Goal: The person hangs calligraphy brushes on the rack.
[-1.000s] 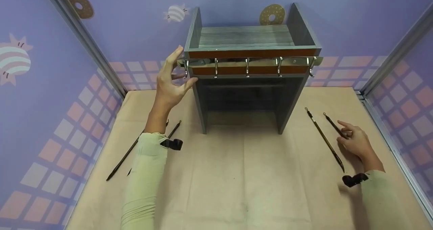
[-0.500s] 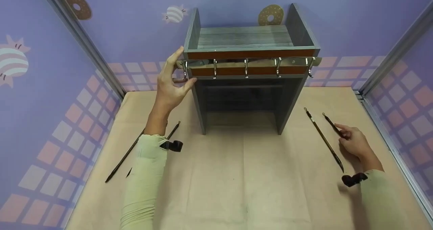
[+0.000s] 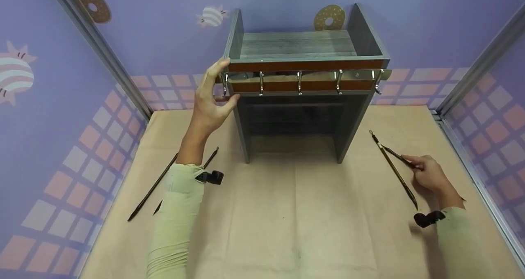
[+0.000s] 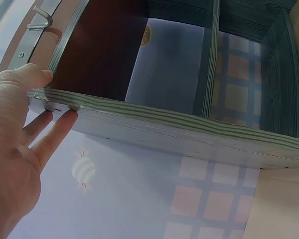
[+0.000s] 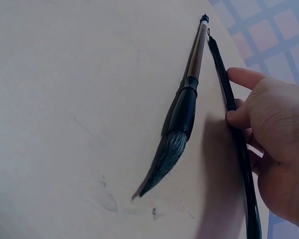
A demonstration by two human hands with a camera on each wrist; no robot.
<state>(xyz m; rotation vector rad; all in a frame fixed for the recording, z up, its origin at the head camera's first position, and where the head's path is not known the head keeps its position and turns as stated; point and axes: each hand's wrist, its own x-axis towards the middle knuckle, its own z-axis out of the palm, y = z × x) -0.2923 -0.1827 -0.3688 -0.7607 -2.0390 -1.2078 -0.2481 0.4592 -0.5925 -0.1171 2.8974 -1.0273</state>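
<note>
A grey wooden shelf unit [image 3: 297,45] with a metal hook rail [image 3: 279,76] across its front stands against the back wall. My left hand [image 3: 209,108] grips its left side panel [image 4: 189,132], thumb at the front edge and fingers on the outer face. On the right, my right hand [image 3: 430,174] pinches a thin dark calligraphy brush [image 5: 245,174] between thumb and fingers. In the head view its looped end overlaps a longer calligraphy brush [image 3: 394,168]. That longer one lies on the cloth, its dark bristle tip [image 5: 164,159] toward me.
Two more dark brushes lie at the left: a long brush [image 3: 151,188] and another brush [image 3: 211,156] partly hidden under my left forearm. A beige cloth [image 3: 295,213] covers the table. Patterned walls [image 3: 61,127] with metal corner posts enclose it on the left, back and right.
My right fingers have closed on the thin brush, and its looped end has swung left toward the longer brush. My left fingers have shifted slightly right, against the side panel.
</note>
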